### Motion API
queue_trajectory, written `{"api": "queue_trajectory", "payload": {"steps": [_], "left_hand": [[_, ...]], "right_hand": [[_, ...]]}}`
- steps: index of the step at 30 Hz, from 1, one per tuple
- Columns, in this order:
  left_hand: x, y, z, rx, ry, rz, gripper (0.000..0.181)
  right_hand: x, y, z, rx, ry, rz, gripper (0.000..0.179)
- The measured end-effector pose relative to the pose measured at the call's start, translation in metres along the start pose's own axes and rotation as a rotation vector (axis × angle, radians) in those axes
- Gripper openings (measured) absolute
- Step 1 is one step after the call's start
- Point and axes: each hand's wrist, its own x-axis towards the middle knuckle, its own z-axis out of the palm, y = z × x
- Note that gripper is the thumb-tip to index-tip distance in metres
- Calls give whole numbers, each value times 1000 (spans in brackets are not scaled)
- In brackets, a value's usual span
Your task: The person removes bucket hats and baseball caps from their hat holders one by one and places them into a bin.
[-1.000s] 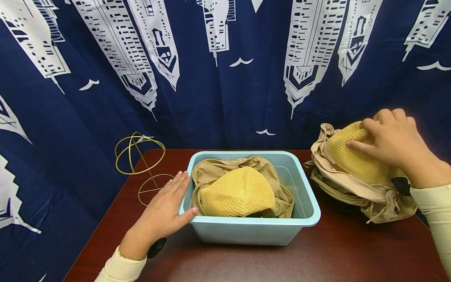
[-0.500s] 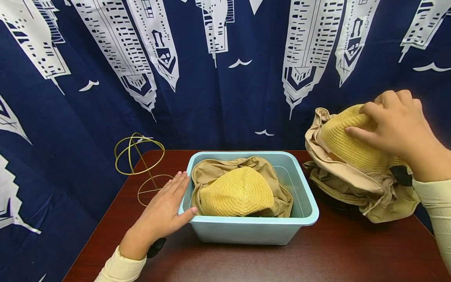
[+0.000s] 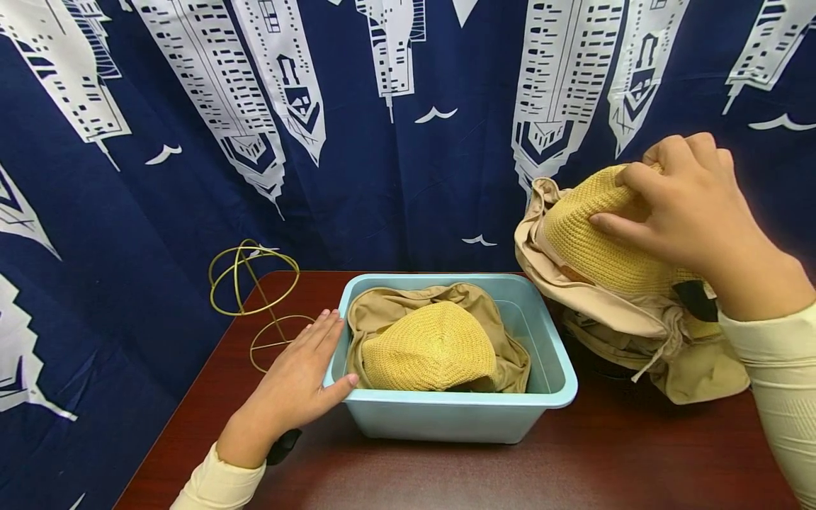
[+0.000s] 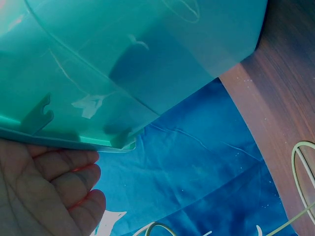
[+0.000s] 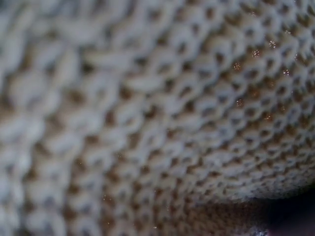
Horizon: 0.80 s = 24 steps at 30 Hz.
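Observation:
My right hand (image 3: 698,212) pinches the crown of a yellow woven sun hat (image 3: 589,237) with a wide beige cloth brim, tilted over the right side of the table. Beneath it lies an olive-tan hat (image 3: 701,372), mostly covered. Only the close weave of the held sun hat (image 5: 162,113) fills the right wrist view. My left hand (image 3: 290,382) rests with straight fingers on the left rim of a light blue plastic bin (image 3: 446,418). In the left wrist view, that hand's fingers (image 4: 74,172) lie along the bin's rim. Another yellow-crowned hat (image 3: 433,347) with a tan brim sits inside the bin.
A gold wire hat stand (image 3: 255,312) stands at the back left of the dark red-brown table (image 3: 433,474), behind my left hand. A navy curtain (image 3: 408,177) with white buildings hangs right behind the table. The bin occupies the table's middle.
My right hand has raised the sun hat and carried it a little to the left, parting it from the hat below. The left hand and the bin have stayed in place.

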Motion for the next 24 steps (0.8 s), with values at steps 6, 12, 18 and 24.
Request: {"api": "queue_trajectory", "payload": {"steps": [6,12,18,24], "left_hand": [[0,1,1,3,1,-1,82],[2,1,-1,12,7,8,81],[4,0,0,8,4,13,80],[2,1,1,-1,0,6,81]], "right_hand": [[13,-27,-3,38,169,-145,75],[28,-58,-4,93,301,-263,72],[45,-84,9,103,307,-361,60],[50,-119,29,122,240,-444,46]]}}
